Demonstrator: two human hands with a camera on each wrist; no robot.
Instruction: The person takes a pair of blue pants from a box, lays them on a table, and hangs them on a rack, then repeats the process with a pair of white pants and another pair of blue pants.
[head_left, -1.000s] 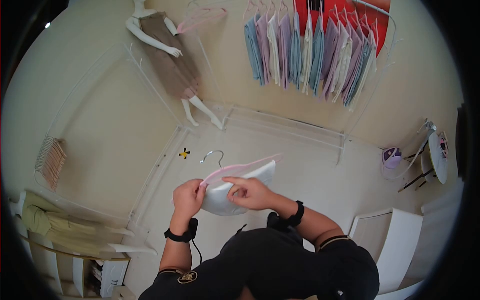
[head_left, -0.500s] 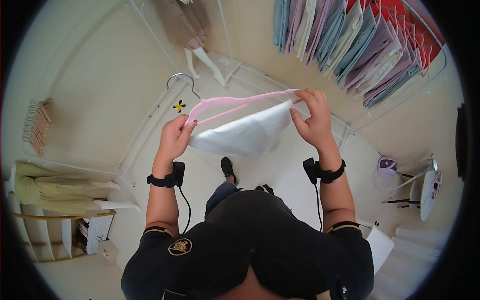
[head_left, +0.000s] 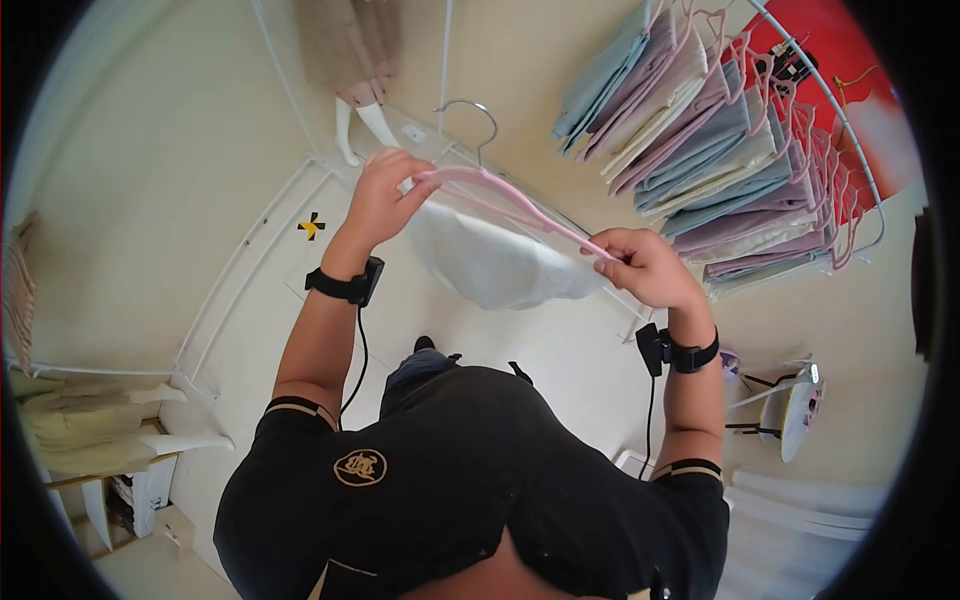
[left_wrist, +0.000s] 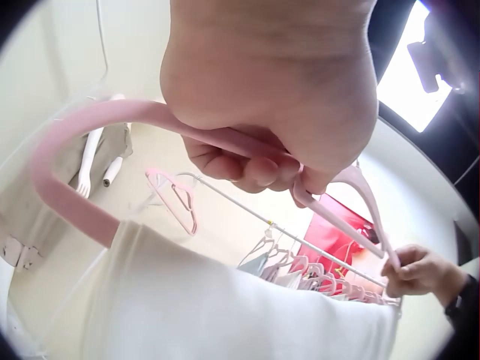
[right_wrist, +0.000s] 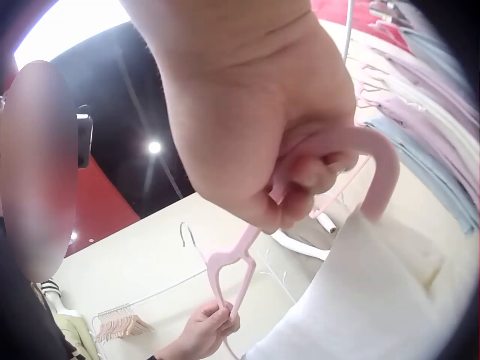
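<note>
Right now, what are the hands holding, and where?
A pink hanger with white cloth draped over it: the left hand grips its bar near the hook, the right hand grips one end.

Smooth pink hanger (head_left: 520, 205), probably plastic; white garment (head_left: 495, 265) matt cloth

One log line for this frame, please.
left hand: grips pink hanger | right hand: grips its other end | white garment: hangs from it

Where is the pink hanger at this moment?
Head view, centre: the pink hanger is held between the left hand and the right hand, a white garment hanging from it, just left of the hung shirts.
</note>
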